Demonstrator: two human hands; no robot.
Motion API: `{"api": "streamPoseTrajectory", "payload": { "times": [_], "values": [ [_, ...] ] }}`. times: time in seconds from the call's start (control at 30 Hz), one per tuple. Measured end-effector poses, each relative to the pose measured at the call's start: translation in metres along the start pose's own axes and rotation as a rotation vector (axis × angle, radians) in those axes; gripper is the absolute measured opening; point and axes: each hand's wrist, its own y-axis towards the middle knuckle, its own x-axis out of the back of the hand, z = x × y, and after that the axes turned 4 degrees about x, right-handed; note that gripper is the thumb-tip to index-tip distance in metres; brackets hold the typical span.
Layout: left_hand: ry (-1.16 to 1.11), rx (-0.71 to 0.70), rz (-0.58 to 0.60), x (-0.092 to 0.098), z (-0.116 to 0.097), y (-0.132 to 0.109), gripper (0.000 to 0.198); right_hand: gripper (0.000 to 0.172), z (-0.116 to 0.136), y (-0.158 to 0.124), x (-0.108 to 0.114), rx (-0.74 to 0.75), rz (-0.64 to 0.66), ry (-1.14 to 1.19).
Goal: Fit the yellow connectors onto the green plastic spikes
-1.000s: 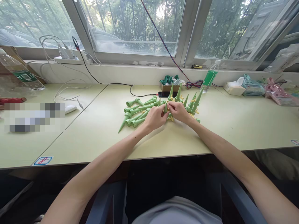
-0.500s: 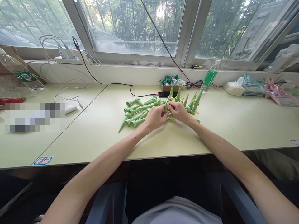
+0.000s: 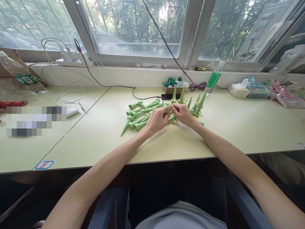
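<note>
My left hand (image 3: 157, 120) is closed around a green plastic watering spike (image 3: 167, 109), mostly hidden by the fingers. Pressed close beside it, my right hand (image 3: 183, 114) pinches at a small yellowish part on the spike, too small to make out fully. To the left of my hands, several green watering spikes (image 3: 136, 112) lie in a loose pile with their hollow ends toward me. Behind and to the right, more spikes (image 3: 202, 102) stand point up, with yellow valves (image 3: 174, 121) on them.
A black phone (image 3: 166, 96) on a cable lies behind the spikes, before a small cardboard box (image 3: 168, 90) of green wrappers. At the back right are a green-labelled bottle (image 3: 213, 79), tissues (image 3: 239, 89) and wipes packs (image 3: 258, 89). White cables (image 3: 69, 92) trail at the left.
The spike in my left hand has tilted, so its tip no longer points up between the hands. Both hands stay in nearly the same place.
</note>
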Motion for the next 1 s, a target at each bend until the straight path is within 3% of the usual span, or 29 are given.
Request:
{"api": "streamPoseTrajectory", "payload": {
  "times": [0.27, 0.53, 1.0],
  "values": [
    [0.017, -0.051, -0.042, 0.000, 0.002, 0.000, 0.014, 0.044, 0.001, -0.001, 0.000, -0.050, 0.018, 0.056],
    [0.073, -0.061, -0.080, 0.000, 0.005, 0.000, 0.021, 0.046, -0.001, -0.001, -0.002, -0.082, 0.027, 0.151],
    [0.077, -0.192, -0.158, -0.002, 0.012, 0.001, 0.027, 0.052, 0.009, 0.001, -0.002, -0.426, 0.122, 0.815]
  ]
}}
